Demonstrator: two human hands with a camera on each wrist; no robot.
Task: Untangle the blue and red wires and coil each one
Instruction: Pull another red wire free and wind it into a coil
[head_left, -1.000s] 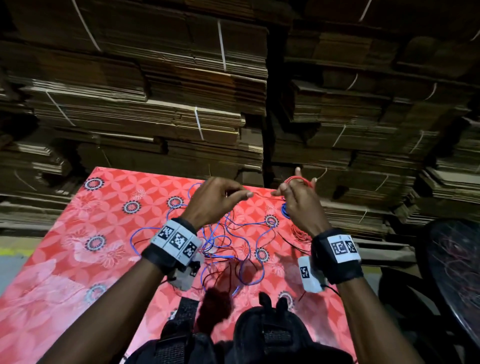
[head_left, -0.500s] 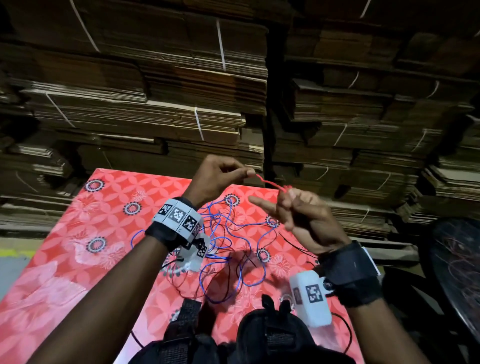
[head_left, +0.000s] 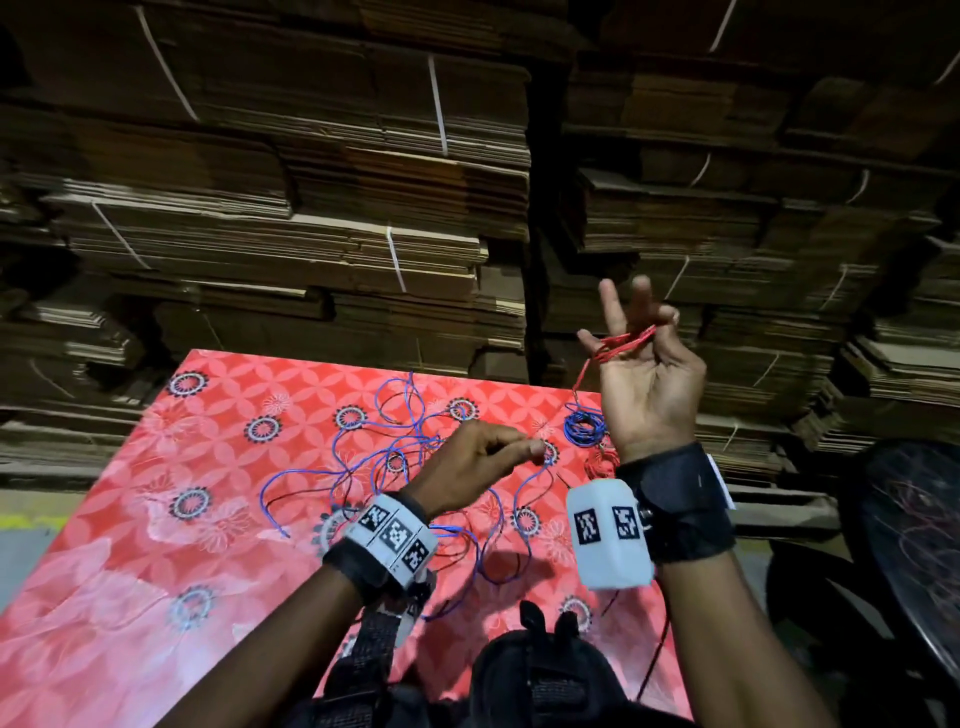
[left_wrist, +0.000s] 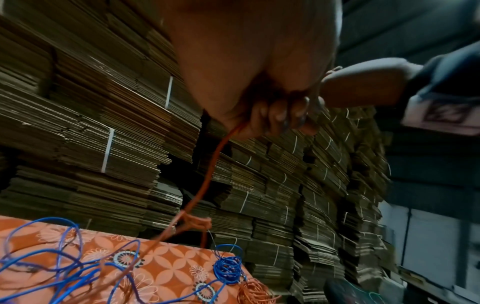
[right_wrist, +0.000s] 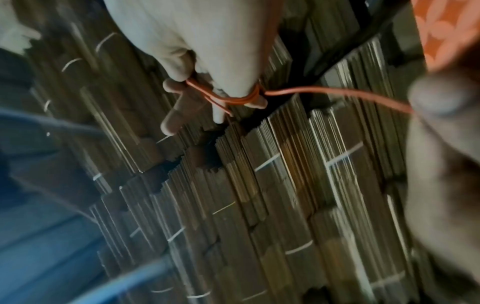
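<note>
My right hand (head_left: 631, 338) is raised with its palm towards me. A red wire (head_left: 621, 344) is wound in loops from the thumb across to the curled outer fingers, and two fingers point up. In the right wrist view the loops (right_wrist: 233, 98) sit round the fingers. A strand (right_wrist: 337, 93) runs from there to my left hand. My left hand (head_left: 527, 447) is lower, over the table, and pinches the red wire (left_wrist: 207, 174) at its fingertips. Loose blue wire (head_left: 395, 447) lies tangled on the cloth. A blue coil (head_left: 584, 428) and a red coil (head_left: 602, 462) lie at the right edge.
The table carries a red floral cloth (head_left: 208, 467). Strapped stacks of flat cardboard (head_left: 311, 208) rise close behind it and to the right. A dark round object (head_left: 909, 519) with thin wires on it stands at the right. A black bag (head_left: 535, 675) sits at the near edge.
My right hand has risen and turned palm towards me with the red loops on its fingers. My left hand has dropped towards the table, still pinching the red wire.
</note>
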